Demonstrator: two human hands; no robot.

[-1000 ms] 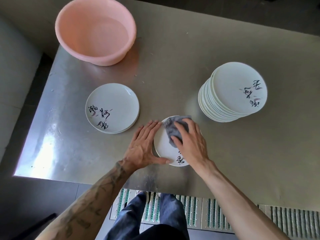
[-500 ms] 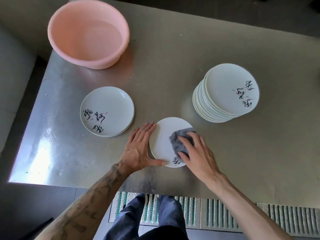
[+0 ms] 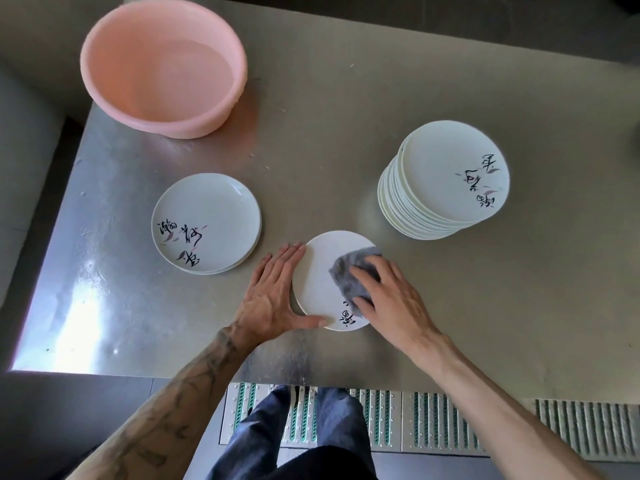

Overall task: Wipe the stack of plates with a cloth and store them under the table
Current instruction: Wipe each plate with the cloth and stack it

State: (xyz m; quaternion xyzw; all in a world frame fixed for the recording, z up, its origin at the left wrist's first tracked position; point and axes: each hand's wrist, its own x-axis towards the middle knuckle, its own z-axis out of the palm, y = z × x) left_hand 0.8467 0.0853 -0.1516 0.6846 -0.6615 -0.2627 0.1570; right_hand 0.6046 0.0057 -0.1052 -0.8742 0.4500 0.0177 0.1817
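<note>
Just inside table point(image 3: 346, 362) edge, left hand point(image 3: 273, 292) flat against plate point(image 3: 318, 271) rim, right hand point(image 3: 391, 299) flat atop cloth point(image 3: 346, 275).

Table point(image 3: 346, 150): basin point(image 3: 114, 84), plate point(image 3: 317, 271), stack point(image 3: 446, 174), smaller stack point(image 3: 207, 209)

The left hand point(image 3: 273, 299) lay flat, palm down, its four fingers point(image 3: 284, 261) straight and close together, pointing away from the body. Its thumb point(image 3: 308, 321) stretched out to the right and touched the near rim of a plate point(image 3: 318, 271), while the index finger ran along the plate's left edge. The left forearm point(image 3: 194, 386), tattooed, came in from the lower left with the wrist nearly straight. The right hand point(image 3: 391, 303) was palm down with fingers spread and only slightly bent, the fingertips pressing a grey cloth point(image 3: 346, 275) onto the plate. The bare right forearm point(image 3: 485, 386) reached in from the lower right.
</note>
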